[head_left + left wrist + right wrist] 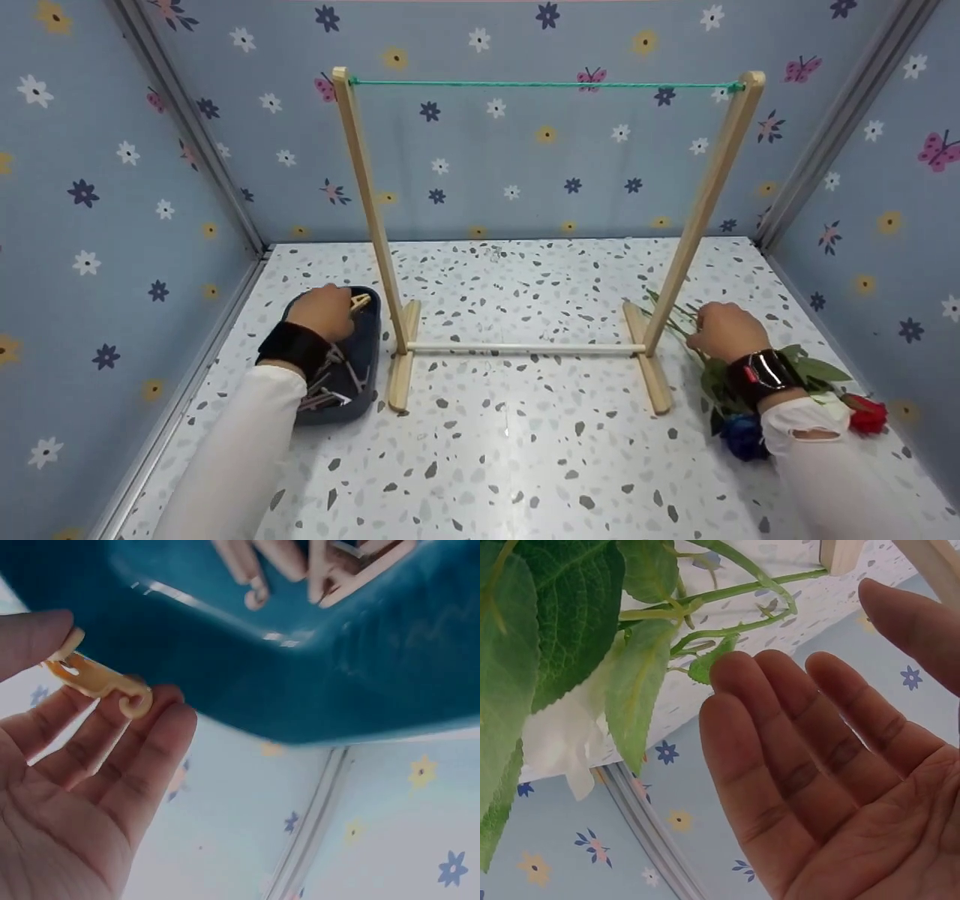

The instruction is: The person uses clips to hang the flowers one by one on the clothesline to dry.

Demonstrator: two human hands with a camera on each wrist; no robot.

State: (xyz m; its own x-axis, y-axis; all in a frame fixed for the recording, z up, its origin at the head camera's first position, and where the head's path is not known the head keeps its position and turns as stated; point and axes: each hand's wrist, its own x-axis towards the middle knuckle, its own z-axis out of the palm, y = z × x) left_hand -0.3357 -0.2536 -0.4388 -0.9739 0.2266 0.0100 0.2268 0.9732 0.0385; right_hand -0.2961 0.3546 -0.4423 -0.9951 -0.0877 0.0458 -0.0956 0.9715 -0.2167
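Clothespin (pixel 97 679), yellow plastic, hooked | left hand (pixel 326 311) fingers pinching it; right hand (pixel 726 330) fingers spread over leafy stems (pixel 727 611)

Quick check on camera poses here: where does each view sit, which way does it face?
Head: worn high, faces forward and down at wooden rack; both forearms show.
Left wrist: by the palm; left hand pinches clothespin at blue tray.
Right wrist: by the palm; open right hand near flower stems.
Shared: head view also shows tray, stems.

Around me, blue walls (pixel 112 187) with printed flowers and butterflies; below, a speckled white counter (pixel 517 450); metal strips (pixel 191 127) in the corners.
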